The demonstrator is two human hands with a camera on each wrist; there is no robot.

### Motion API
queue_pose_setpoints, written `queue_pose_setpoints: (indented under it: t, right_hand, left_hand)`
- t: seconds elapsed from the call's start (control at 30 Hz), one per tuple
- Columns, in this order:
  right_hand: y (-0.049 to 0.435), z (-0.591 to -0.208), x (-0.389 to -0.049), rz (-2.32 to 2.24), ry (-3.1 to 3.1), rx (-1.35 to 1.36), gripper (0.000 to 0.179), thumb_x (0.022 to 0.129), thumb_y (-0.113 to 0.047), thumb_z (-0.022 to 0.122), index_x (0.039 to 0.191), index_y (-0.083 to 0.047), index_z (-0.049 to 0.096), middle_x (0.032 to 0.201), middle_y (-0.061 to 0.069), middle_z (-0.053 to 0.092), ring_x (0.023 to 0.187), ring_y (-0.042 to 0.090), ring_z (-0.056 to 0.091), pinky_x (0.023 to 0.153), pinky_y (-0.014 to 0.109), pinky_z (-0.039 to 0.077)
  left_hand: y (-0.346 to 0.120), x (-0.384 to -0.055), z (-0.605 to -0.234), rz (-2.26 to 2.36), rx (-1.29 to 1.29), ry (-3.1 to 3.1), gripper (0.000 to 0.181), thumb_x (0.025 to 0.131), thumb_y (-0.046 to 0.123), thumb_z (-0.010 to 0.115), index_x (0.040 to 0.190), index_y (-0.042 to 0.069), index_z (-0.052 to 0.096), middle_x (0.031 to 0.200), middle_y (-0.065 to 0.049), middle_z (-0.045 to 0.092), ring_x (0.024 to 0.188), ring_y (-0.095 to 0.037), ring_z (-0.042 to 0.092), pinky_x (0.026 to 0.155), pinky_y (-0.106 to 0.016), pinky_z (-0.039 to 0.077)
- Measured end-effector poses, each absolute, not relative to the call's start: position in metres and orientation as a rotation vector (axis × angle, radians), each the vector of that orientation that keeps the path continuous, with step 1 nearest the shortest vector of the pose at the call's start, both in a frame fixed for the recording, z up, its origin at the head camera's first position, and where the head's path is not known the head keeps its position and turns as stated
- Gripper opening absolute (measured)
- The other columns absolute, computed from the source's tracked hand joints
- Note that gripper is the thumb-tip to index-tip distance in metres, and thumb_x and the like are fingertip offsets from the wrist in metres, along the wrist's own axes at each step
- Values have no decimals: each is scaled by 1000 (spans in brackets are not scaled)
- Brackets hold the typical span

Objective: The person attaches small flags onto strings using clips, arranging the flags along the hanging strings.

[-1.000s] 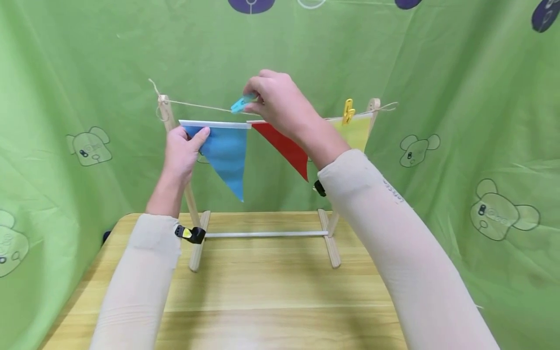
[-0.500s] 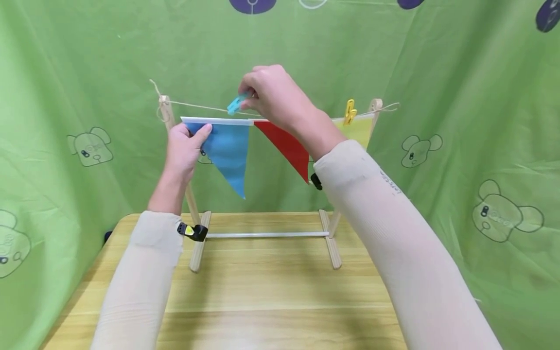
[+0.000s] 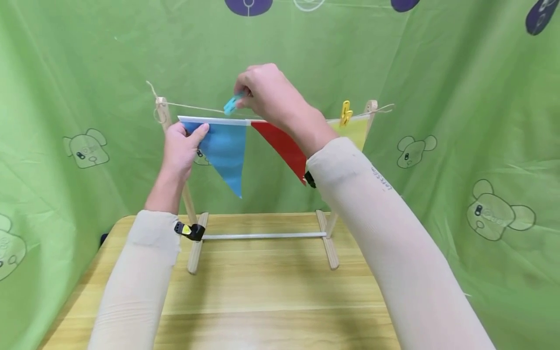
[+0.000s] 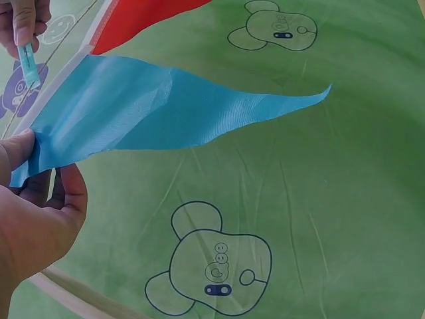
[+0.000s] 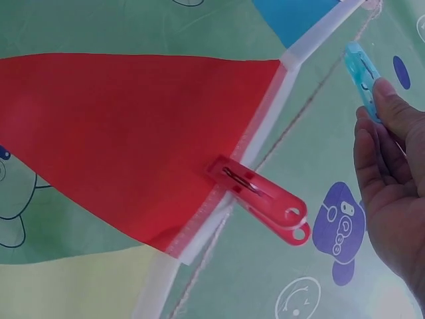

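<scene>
Between thumb and fingers my left hand (image 3: 178, 148) pinches the upper left corner of a blue pennant (image 3: 225, 150), just under its white top strip. My right hand (image 3: 269, 92) holds a light blue clothespin (image 3: 230, 104) by its handle end, its tip pointing down at the string (image 3: 197, 106). In the right wrist view the clothespin (image 5: 362, 73) appears beside the string, apart from the white strip. A red pennant (image 5: 139, 146) joins the blue one and is clipped to the string by a red clothespin (image 5: 262, 199), which my right hand hides in the head view.
A yellow pennant (image 3: 356, 131) hangs at the right under a yellow clothespin (image 3: 346, 113). The string runs between two wooden posts (image 3: 163, 114) standing on a wooden table (image 3: 262, 301). A white rod (image 3: 262, 236) links their feet. A green printed cloth (image 3: 437, 87) surrounds the table.
My right hand has shifted slightly left with the light blue clothespin, which now tilts more steeply downward. My left hand has raised the blue pennant's corner a little toward the string.
</scene>
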State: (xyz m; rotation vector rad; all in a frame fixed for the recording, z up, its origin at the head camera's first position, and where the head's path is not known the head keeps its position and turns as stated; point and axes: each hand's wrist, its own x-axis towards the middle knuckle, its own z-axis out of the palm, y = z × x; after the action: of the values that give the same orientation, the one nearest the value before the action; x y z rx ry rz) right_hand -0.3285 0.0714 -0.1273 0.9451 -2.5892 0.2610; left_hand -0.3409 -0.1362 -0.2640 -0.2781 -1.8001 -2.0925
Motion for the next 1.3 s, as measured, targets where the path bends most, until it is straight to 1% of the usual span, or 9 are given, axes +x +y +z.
queue_pose_setpoints:
  t: [0.17, 0.3, 0.43, 0.57, 0.9, 1.3]
  right_hand:
    - [69, -124, -328, 241, -2598, 954, 31, 94, -25, 74, 117, -4, 76, 115, 9, 74, 100, 17, 67, 94, 24, 56]
    - [66, -122, -329, 197, -2623, 955, 29, 96, -25, 74, 117, -5, 77, 115, 9, 75, 101, 17, 66, 93, 24, 57]
    - [62, -121, -332, 155, -2647, 948, 26, 97, -25, 73, 114, -6, 78, 113, 7, 76, 98, 16, 65, 91, 24, 56]
    - [59, -123, -334, 127, -2669, 949, 25, 97, -25, 73, 112, -6, 78, 112, 7, 76, 96, 16, 65, 89, 24, 57]
    - [57, -123, -336, 110, -2672, 962, 25, 96, -25, 75, 112, -6, 78, 111, 7, 76, 94, 16, 65, 87, 24, 57]
    - [53, -125, -338, 78, -2690, 974, 22, 97, -24, 73, 111, -7, 78, 111, 6, 76, 96, 15, 65, 87, 25, 56]
  left_hand:
    - [-137, -342, -261, -2083, -277, -1792, 9, 97, 7, 71, 104, 2, 69, 98, 1, 69, 96, -12, 65, 94, -26, 55]
    - [-137, -342, -258, -2058, -268, -1807, 5, 97, 8, 71, 101, 6, 69, 98, 1, 68, 96, -12, 65, 97, -28, 55]
    - [-136, -343, -257, -2043, -275, -1814, 4, 97, 8, 71, 99, 8, 67, 97, 2, 67, 95, -11, 64, 95, -27, 54]
    - [-136, -342, -256, -2066, -284, -1803, 4, 97, 8, 71, 100, 8, 68, 97, 2, 67, 95, -11, 64, 95, -26, 55]
    - [-136, -342, -254, -2106, -292, -1776, 7, 98, 6, 69, 104, 4, 68, 99, 0, 68, 96, -12, 65, 96, -26, 55]
    - [-135, -342, -251, -2178, -293, -1736, 6, 98, 3, 68, 104, 3, 68, 95, 0, 69, 91, -11, 67, 88, -21, 57]
